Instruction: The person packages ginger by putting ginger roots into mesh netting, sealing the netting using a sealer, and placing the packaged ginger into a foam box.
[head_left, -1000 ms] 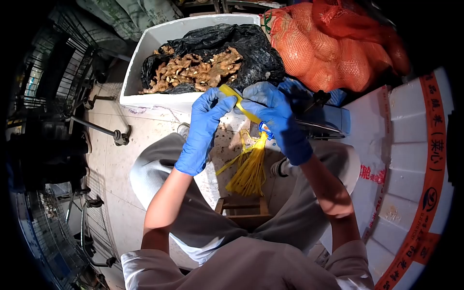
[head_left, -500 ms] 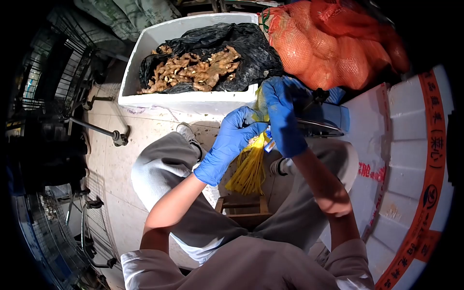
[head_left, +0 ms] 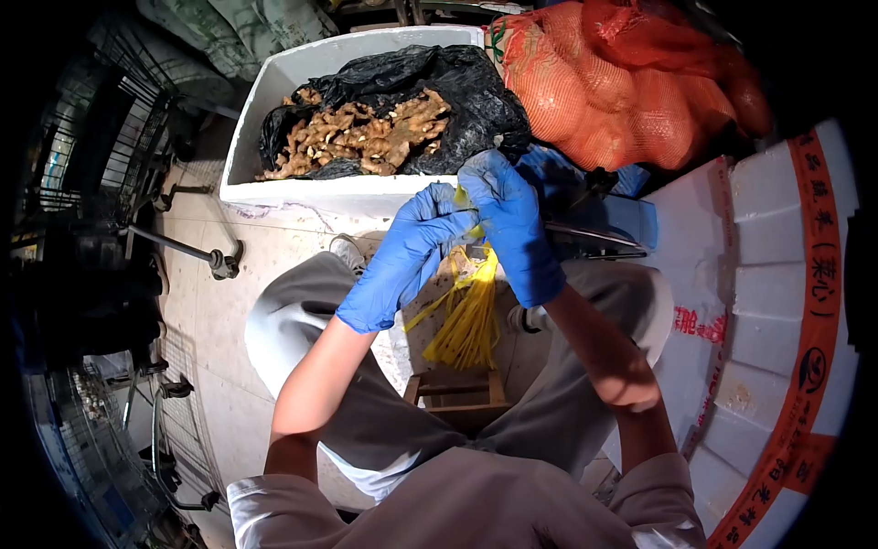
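Observation:
My left hand (head_left: 402, 254), in a blue glove, is closed with its fingertips pinching a piece of thin yellow netting (head_left: 463, 198). My right hand (head_left: 508, 218), gloved the same way, is closed on that netting from the other side, close to the left fingertips. Much of the netting is hidden by the fingers. Below the hands hangs a bundle of yellow net strips (head_left: 465, 325), spread out at its lower end between my knees. One loose strip sticks out to the left of the bundle.
Ahead stands a white foam box (head_left: 357, 193) holding ginger (head_left: 366, 137) on a black plastic bag (head_left: 489, 101). Orange mesh sacks (head_left: 604, 91) fill the far right. White foam boxes with orange tape (head_left: 809, 274) stack at the right. Wire racks (head_left: 110, 174) line the left.
Both hands have shifted left, away from the bundle's top. The netting between their fingertips has moved left with them, and a loose strip now angles out from the bundle.

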Tool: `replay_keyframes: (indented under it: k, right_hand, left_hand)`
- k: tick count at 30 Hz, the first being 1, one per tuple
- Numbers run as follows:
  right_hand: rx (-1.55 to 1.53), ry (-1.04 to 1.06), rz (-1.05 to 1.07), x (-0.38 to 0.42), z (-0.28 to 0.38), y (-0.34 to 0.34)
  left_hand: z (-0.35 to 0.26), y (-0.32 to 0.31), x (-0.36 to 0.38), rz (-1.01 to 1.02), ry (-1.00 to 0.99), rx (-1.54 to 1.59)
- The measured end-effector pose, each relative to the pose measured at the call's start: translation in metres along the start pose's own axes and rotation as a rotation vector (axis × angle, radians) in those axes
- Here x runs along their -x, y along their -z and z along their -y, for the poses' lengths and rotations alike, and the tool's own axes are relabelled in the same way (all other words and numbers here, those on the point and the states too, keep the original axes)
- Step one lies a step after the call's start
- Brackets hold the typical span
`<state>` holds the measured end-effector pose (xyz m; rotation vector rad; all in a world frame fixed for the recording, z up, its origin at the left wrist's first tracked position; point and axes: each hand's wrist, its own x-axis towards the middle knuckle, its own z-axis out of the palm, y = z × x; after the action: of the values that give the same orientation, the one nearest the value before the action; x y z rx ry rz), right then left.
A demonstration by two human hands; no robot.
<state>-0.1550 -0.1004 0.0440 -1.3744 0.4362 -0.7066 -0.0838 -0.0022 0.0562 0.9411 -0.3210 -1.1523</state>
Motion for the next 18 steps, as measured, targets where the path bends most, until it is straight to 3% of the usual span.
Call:
replay_keyframes:
  k: [6, 10, 12, 14, 18]
  right_hand:
    - [0.084, -0.025, 0.047, -0.010, -0.017, 0.009]
    - [-0.005, -0.174, 0.183, -0.011, -0.020, 0.012]
    - [0.069, -0.119, 0.250, -0.005, -0.033, 0.022]
    - [0.475, 0.205, 0.226, 0.007, -0.024, 0.026]
    - [0.274, 0.210, 0.193, -0.003, -0.025, 0.033]
  left_hand:
    - [-0.005, 0.000, 0.002, -0.008, 0.153, 0.000]
    - [0.000, 0.002, 0.002, -0.004, 0.155, 0.071]
    - [-0.003, -0.004, 0.005, 0.008, 0.192, 0.114]
    - [0.004, 0.001, 0.001, -0.048, 0.196, 0.172]
    - [0.006, 0.015, -0.002, -0.146, 0.128, 0.188]
